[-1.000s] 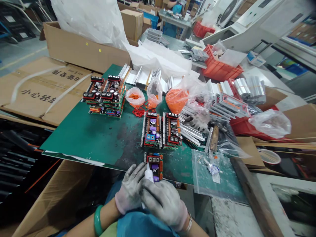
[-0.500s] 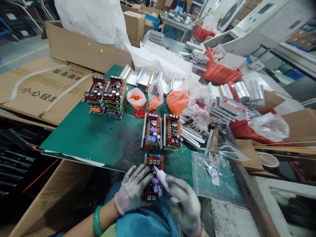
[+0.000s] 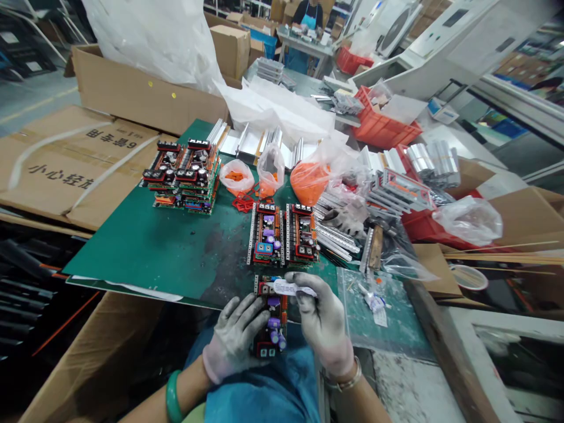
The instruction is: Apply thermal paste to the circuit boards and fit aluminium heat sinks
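Over circuit board: white tube crosswise, free end leftward, right fingers pinching; left fingers spread.

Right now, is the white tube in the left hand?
No, the right hand holds the white tube, while the left hand lies spread at the edge of the circuit board.

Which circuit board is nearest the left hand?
The lone circuit board closest to the person's body, partly covered by the left hand; the side-by-side boards and stacked boards lie farther away.
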